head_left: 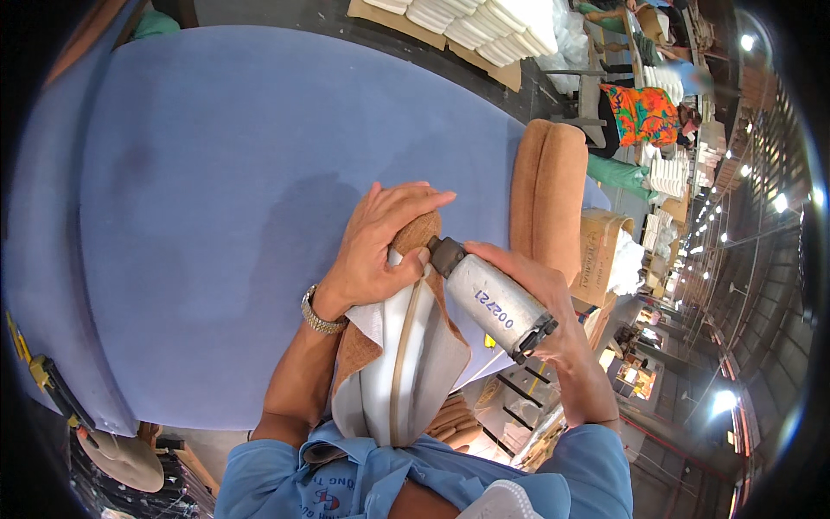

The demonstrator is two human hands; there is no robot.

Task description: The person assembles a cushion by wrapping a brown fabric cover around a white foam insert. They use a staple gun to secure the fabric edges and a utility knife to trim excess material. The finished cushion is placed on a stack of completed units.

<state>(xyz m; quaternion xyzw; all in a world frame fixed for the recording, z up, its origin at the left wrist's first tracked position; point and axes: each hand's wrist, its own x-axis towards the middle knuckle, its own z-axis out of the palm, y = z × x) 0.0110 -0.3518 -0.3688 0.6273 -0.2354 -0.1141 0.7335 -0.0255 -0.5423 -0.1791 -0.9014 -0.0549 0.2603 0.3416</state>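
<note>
My right hand point(549, 298) grips a staple gun point(493, 298) with a silver body and a black nose. The nose meets the far end of a padded piece point(400, 342), close to my left thumb. Brown fabric point(357, 356) with a pale backing is folded open around the piece, showing white inside and a narrow tan strip point(405, 346) down the middle. Fingers curled over its brown-covered end, my left hand point(376, 238) holds it. The near end rests against my shirt. How far the nose presses in is hidden.
Under my hands is a large blue padded surface point(199, 216). A brown cushion point(546, 203) lies at its right edge, beside a cardboard box point(596, 255). A yellow-black cutter point(52, 385) is at the far left. White stacks point(484, 26) stand beyond; a person point(644, 112) bends at the upper right.
</note>
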